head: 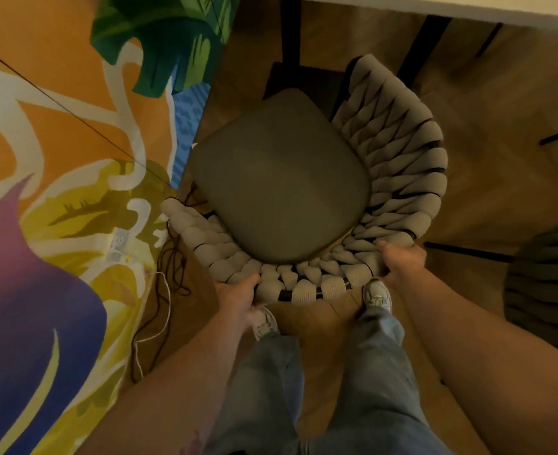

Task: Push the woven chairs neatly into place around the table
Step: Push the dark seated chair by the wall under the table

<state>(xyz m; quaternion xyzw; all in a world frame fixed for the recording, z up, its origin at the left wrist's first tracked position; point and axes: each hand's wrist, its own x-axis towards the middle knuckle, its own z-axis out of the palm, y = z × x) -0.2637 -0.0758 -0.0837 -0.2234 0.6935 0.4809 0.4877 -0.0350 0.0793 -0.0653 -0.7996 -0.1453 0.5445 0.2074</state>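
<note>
wood floor (501, 178), woven chair (402, 152) (both hands)

Wooden floor (507, 198): woven chair (399, 159), cables (169, 277), shoes (376, 295).

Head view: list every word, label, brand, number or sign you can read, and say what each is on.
None can be read.
Wall mural: painted leaves and shapes only, no lettering.
Woven chair: no tag or label shows.
Shoes: any brand mark is too small and blurred to read.
Wall outlet: no legible marking.
</note>
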